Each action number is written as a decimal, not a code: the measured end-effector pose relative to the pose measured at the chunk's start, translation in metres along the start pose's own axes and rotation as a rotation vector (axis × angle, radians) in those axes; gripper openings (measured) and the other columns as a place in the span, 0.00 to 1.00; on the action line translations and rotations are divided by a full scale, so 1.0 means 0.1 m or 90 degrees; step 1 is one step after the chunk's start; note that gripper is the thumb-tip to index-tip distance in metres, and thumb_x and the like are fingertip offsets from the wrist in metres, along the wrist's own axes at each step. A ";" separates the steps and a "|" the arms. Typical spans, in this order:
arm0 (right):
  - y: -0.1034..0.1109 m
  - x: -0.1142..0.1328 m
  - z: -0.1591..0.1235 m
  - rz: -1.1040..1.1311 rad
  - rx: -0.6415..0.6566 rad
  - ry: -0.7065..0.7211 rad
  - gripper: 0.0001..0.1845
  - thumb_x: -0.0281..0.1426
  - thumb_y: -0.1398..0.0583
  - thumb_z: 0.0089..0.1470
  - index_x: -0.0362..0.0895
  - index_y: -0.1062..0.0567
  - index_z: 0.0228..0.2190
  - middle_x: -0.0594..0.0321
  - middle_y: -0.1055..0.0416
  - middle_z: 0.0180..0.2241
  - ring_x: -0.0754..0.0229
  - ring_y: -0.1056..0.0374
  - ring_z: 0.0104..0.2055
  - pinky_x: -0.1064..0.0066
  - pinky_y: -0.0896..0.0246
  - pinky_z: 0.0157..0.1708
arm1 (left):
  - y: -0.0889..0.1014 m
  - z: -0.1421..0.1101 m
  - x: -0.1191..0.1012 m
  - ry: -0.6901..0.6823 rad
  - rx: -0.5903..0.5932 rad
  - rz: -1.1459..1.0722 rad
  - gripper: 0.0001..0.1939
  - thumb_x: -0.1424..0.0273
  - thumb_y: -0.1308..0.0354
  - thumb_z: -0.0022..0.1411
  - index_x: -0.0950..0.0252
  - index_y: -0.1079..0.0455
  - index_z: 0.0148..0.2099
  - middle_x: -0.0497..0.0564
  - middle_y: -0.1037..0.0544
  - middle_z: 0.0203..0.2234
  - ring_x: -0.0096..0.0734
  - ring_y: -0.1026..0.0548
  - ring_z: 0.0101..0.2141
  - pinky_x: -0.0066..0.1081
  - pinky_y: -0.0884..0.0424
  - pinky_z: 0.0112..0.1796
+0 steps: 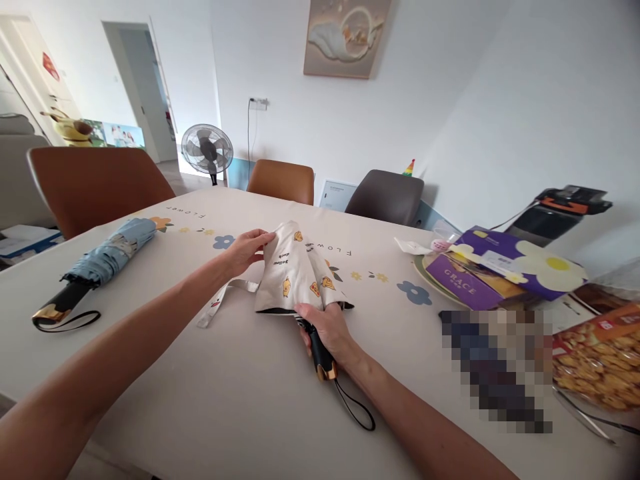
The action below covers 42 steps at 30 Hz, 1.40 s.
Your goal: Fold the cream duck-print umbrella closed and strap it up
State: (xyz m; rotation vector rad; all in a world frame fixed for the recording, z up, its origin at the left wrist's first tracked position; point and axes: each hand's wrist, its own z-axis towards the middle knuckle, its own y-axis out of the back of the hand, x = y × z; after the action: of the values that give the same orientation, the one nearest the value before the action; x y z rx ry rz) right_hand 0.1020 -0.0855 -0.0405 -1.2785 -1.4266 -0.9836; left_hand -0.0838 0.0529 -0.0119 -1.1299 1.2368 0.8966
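A white folding umbrella (295, 267) with small yellow duck prints lies loosely folded in front of me, its strap trailing out to the left. My left hand (249, 248) pinches the edge of its canopy fabric near the far left side. Around the base of the canopy and the top of the black handle, my right hand (325, 330) is closed. A gold-coloured cap and a black wrist loop end the handle, pointing toward me. At the left of the table lies a blue folding umbrella (117, 253), wrapped up, untouched by either hand.
The table (210, 400) has a pale flowered cover. On the right are a purple box (465, 280), a dark bottle (545, 220), a snack package (605, 353) and a pixelated patch. Chairs (280, 181) and a fan (207, 148) stand beyond.
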 end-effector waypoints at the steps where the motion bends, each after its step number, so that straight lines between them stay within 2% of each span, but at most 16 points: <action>1: 0.00 0.00 0.00 -0.001 0.002 -0.001 0.17 0.40 0.40 0.47 0.42 0.36 0.19 0.69 0.41 0.09 0.67 0.45 0.10 0.74 0.44 0.09 | 0.00 -0.01 0.00 0.010 0.018 0.009 0.18 0.57 0.35 0.45 0.65 0.33 0.30 0.48 0.30 0.29 0.27 0.32 0.31 0.31 0.33 0.35; 5: 0.01 0.02 -0.01 -0.003 0.002 -0.013 0.16 0.40 0.39 0.46 0.43 0.36 0.20 0.69 0.41 0.10 0.67 0.45 0.10 0.75 0.44 0.09 | 0.04 0.00 -0.03 0.047 0.063 0.039 0.18 0.57 0.35 0.45 0.65 0.34 0.30 0.48 0.29 0.29 0.27 0.31 0.30 0.32 0.32 0.34; 10: 0.00 0.04 -0.01 0.007 -0.016 -0.024 0.17 0.41 0.37 0.45 0.42 0.35 0.20 0.69 0.41 0.09 0.67 0.45 0.10 0.75 0.44 0.09 | 0.25 0.02 -0.09 -0.020 0.012 -0.063 0.17 0.63 0.32 0.43 0.66 0.36 0.26 0.44 0.33 0.22 0.20 0.36 0.23 0.24 0.36 0.26; 14: -0.01 0.01 -0.02 0.003 -0.018 -0.009 0.21 0.46 0.38 0.45 0.42 0.34 0.21 0.68 0.41 0.09 0.66 0.44 0.10 0.75 0.45 0.08 | 0.34 0.01 -0.02 0.060 0.005 -0.036 0.16 0.63 0.32 0.44 0.67 0.35 0.26 0.47 0.32 0.23 0.22 0.34 0.25 0.27 0.35 0.28; 16: 0.00 -0.01 -0.02 -0.007 -0.010 -0.003 0.25 0.50 0.42 0.48 0.42 0.35 0.18 0.66 0.40 0.09 0.66 0.44 0.10 0.74 0.44 0.08 | 0.31 0.00 0.00 0.055 -0.003 0.000 0.16 0.62 0.34 0.45 0.67 0.35 0.28 0.48 0.31 0.26 0.24 0.33 0.27 0.28 0.34 0.31; 17: 0.00 -0.01 -0.03 -0.010 -0.006 0.002 0.26 0.52 0.44 0.49 0.42 0.36 0.17 0.66 0.40 0.09 0.66 0.44 0.09 0.74 0.44 0.08 | 0.28 -0.01 0.00 0.038 -0.025 0.033 0.15 0.63 0.34 0.46 0.67 0.34 0.29 0.48 0.31 0.27 0.26 0.32 0.29 0.29 0.34 0.32; 19: 0.00 -0.02 -0.03 -0.011 -0.012 0.009 0.28 0.53 0.46 0.50 0.42 0.37 0.17 0.65 0.40 0.09 0.66 0.44 0.09 0.75 0.44 0.08 | 0.18 -0.05 -0.02 -0.028 -0.136 0.142 0.13 0.65 0.36 0.47 0.65 0.34 0.32 0.49 0.30 0.31 0.29 0.31 0.33 0.32 0.34 0.35; 22: -0.01 -0.01 -0.02 -0.008 -0.038 -0.005 0.26 0.53 0.44 0.49 0.43 0.37 0.18 0.66 0.40 0.09 0.66 0.44 0.09 0.75 0.44 0.08 | -0.07 -0.21 -0.04 -0.221 -0.343 0.313 0.08 0.72 0.43 0.51 0.63 0.36 0.36 0.49 0.29 0.34 0.30 0.32 0.36 0.34 0.35 0.39; 23: -0.02 -0.01 -0.02 -0.009 -0.045 -0.012 0.26 0.53 0.44 0.49 0.43 0.36 0.18 0.66 0.40 0.09 0.66 0.44 0.09 0.75 0.44 0.08 | -0.18 -0.27 -0.03 -0.284 -0.344 0.343 0.07 0.72 0.45 0.53 0.62 0.36 0.37 0.49 0.29 0.35 0.29 0.31 0.35 0.33 0.35 0.39; 25: -0.03 -0.01 -0.01 -0.009 -0.053 -0.015 0.25 0.52 0.43 0.48 0.42 0.36 0.19 0.66 0.40 0.09 0.66 0.44 0.09 0.75 0.44 0.08 | -0.40 -0.41 0.02 -0.337 -0.245 0.391 0.08 0.70 0.47 0.55 0.61 0.36 0.40 0.50 0.29 0.36 0.30 0.31 0.36 0.33 0.34 0.38; 26: -0.04 -0.01 0.00 -0.008 -0.060 -0.010 0.25 0.51 0.42 0.48 0.42 0.35 0.20 0.66 0.39 0.09 0.66 0.44 0.09 0.74 0.44 0.08 | -0.51 -0.48 0.06 -0.323 -0.195 0.410 0.11 0.67 0.45 0.55 0.61 0.36 0.42 0.51 0.29 0.39 0.32 0.31 0.38 0.34 0.34 0.38; 28: -0.05 -0.02 0.00 -0.002 -0.078 -0.007 0.22 0.49 0.41 0.47 0.42 0.34 0.23 0.66 0.38 0.10 0.65 0.43 0.10 0.74 0.44 0.08 | -0.69 -0.56 0.13 -0.243 -0.172 0.402 0.20 0.64 0.42 0.53 0.62 0.39 0.48 0.56 0.33 0.48 0.38 0.32 0.46 0.37 0.34 0.43; 30: -0.06 -0.02 0.00 0.001 -0.093 -0.017 0.19 0.45 0.39 0.47 0.42 0.33 0.26 0.68 0.38 0.11 0.65 0.43 0.10 0.74 0.44 0.08 | -0.79 -0.60 0.16 -0.128 -0.160 0.349 0.26 0.63 0.40 0.51 0.64 0.41 0.51 0.60 0.37 0.54 0.44 0.34 0.50 0.40 0.35 0.46; 33: -0.07 -0.02 0.01 -0.005 -0.092 -0.019 0.15 0.41 0.39 0.46 0.42 0.34 0.26 0.69 0.39 0.11 0.65 0.43 0.11 0.74 0.44 0.08 | -0.85 -0.60 0.14 0.014 -0.093 0.197 0.26 0.61 0.40 0.51 0.63 0.40 0.51 0.61 0.31 0.50 0.47 0.30 0.47 0.41 0.32 0.42; 38: -0.08 -0.02 0.01 -0.012 -0.079 0.005 0.12 0.37 0.39 0.46 0.42 0.35 0.27 0.70 0.39 0.12 0.65 0.42 0.11 0.74 0.44 0.09 | -0.85 -0.57 0.11 0.121 0.016 -0.077 0.20 0.61 0.37 0.50 0.67 0.33 0.42 0.61 0.23 0.37 0.48 0.25 0.38 0.42 0.27 0.38; 42: -0.07 0.00 -0.02 -0.014 -0.059 0.002 0.13 0.38 0.40 0.46 0.42 0.36 0.27 0.70 0.39 0.13 0.66 0.41 0.12 0.75 0.44 0.10 | -0.81 -0.54 0.17 0.187 0.073 -0.212 0.21 0.62 0.35 0.49 0.70 0.31 0.42 0.63 0.23 0.39 0.47 0.25 0.40 0.42 0.27 0.42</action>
State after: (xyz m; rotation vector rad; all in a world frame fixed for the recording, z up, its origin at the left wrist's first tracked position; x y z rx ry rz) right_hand 0.0951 -0.0888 -0.0396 -1.3311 -1.4092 -1.0768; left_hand -0.0167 -0.0202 -0.0148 -1.3587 1.2681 0.4148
